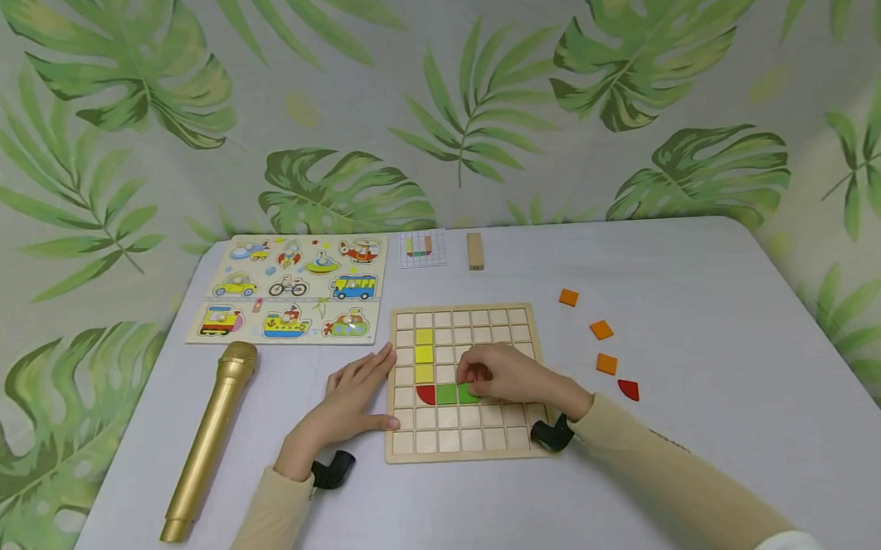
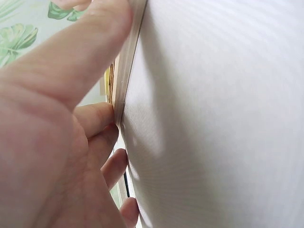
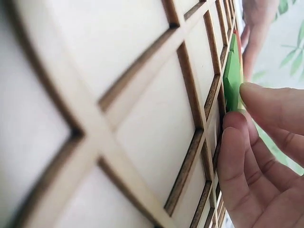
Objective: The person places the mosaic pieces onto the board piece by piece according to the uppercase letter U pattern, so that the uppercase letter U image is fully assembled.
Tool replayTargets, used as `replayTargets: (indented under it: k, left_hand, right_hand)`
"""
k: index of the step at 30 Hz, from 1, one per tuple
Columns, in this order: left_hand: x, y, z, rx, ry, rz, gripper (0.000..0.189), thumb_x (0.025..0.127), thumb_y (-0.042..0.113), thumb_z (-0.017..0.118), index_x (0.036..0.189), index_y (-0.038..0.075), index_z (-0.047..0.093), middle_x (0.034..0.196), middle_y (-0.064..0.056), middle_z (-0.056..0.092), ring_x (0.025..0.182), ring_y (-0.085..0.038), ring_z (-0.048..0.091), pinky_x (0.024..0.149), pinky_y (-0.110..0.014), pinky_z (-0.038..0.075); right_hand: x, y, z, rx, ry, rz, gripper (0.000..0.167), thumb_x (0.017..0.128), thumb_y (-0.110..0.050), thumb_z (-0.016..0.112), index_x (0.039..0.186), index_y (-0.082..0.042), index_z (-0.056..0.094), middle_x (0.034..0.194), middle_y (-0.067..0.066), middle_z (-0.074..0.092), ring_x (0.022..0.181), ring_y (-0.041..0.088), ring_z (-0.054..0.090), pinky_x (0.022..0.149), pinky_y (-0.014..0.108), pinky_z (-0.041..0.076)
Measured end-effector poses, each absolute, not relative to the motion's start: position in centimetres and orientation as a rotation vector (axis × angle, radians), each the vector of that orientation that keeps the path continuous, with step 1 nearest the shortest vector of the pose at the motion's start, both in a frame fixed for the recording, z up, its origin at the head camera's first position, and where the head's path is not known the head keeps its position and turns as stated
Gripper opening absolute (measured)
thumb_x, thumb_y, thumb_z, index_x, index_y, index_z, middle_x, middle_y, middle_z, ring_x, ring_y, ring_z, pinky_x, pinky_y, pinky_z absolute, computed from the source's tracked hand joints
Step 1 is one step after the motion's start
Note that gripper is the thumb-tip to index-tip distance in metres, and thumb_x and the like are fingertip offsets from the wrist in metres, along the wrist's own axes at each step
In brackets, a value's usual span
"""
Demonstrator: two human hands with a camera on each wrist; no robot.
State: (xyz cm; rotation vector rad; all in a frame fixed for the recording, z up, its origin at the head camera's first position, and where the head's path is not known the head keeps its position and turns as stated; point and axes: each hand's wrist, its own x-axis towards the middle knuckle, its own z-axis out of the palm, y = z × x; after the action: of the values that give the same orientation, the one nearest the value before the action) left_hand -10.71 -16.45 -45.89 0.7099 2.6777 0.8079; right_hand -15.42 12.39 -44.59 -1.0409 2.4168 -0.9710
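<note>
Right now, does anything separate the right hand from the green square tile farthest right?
Nothing visible does: the right hand touches that green square tile directly, on the wooden grid board. The other green square tile lies to its left.

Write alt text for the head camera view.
A person's right hand pinches a green tile on a wooden grid board while the left hand touches its left edge. Three yellow tiles sit on the board; orange tiles lie to its right, a gold microphone to its left.
</note>
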Motion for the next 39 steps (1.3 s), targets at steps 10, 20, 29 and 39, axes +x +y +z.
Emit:
replayTargets:
  k: [10, 20, 29, 39]
  left_hand:
    - [-10.7, -16.4, -45.9, 0.726, 2.671, 0.813, 0.098, 0.078, 0.039, 0.076, 0.151, 0.001, 0.022, 0.159, -0.011, 0.013, 0.14, -0.037, 0.014, 0.103, -0.057, 0.013]
    - [-10.7, -16.4, -45.9, 0.721, 2.678, 0.795, 0.098, 0.078, 0.038, 0.076, 0.151, 0.0, 0.023, 0.158, -0.012, 0.014, 0.14, -0.037, 0.014, 0.102, -0.057, 0.014]
    - [-10.7, -16.5, -45.9, 0.712, 2.675, 0.796, 0.098, 0.078, 0.039, 0.076, 0.151, 0.001, 0.023, 0.159, -0.01, 0.013, 0.14, -0.037, 0.014, 0.102, -0.057, 0.013]
    - [-10.7, -16.4, -45.9, 0.711, 2.671, 0.797, 0.098, 0.078, 0.039, 0.076, 0.151, 0.002, 0.022, 0.159, -0.009, 0.012, 0.141, -0.036, 0.013, 0.103, -0.056, 0.012]
  right_hand:
    - [-15.3, 14.0, -44.8, -0.907, 2.29, -1.214, 0.009, 0.088, -0.003, 0.068, 0.096, -0.007, 0.067, 0.09, 0.001, 0.066, 0.079, 0.013, 0.058, 0.072, 0.027, 0.049]
    - [-15.4, 19.1, -45.0, -0.711, 2.321, -1.353, 0.008, 0.091, -0.009, 0.066, 0.098, -0.005, 0.068, 0.09, 0.003, 0.064, 0.082, 0.02, 0.057, 0.071, 0.026, 0.048]
    - [-14.8, 24.4, -44.6, -0.636, 2.338, -1.38, 0.015, 0.093, -0.014, 0.064, 0.101, -0.002, 0.066, 0.086, 0.01, 0.062, 0.071, 0.025, 0.057, 0.058, 0.031, 0.049]
    - [-13.7, 29.5, -44.5, -0.499, 2.335, -1.482, 0.021, 0.094, -0.011, 0.062, 0.108, 0.005, 0.061, 0.102, 0.018, 0.064, 0.083, 0.023, 0.063, 0.07, 0.03, 0.052]
